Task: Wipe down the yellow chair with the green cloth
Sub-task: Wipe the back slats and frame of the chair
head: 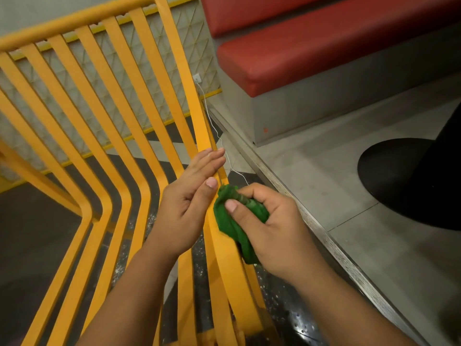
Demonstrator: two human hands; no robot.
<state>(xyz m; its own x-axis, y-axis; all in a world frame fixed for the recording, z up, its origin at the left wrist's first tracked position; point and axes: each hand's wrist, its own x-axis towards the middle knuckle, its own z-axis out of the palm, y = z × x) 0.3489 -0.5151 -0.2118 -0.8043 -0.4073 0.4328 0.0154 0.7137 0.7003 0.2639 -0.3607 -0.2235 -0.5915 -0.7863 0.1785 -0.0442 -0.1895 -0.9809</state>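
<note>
At the right edge of the yellow chair, the left hand is laid against the outermost slat, fingers straight and holding nothing; just right of it, the bunched green cloth is gripped in the curled fingers of the right hand, pressed on that slat.

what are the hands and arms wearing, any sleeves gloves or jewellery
The left hand and right hand are bare, with no gloves, rings or watch visible, and short plain nails. The left forearm and right forearm are uncovered down to the frame's bottom edge, so no sleeve is in view.
</note>
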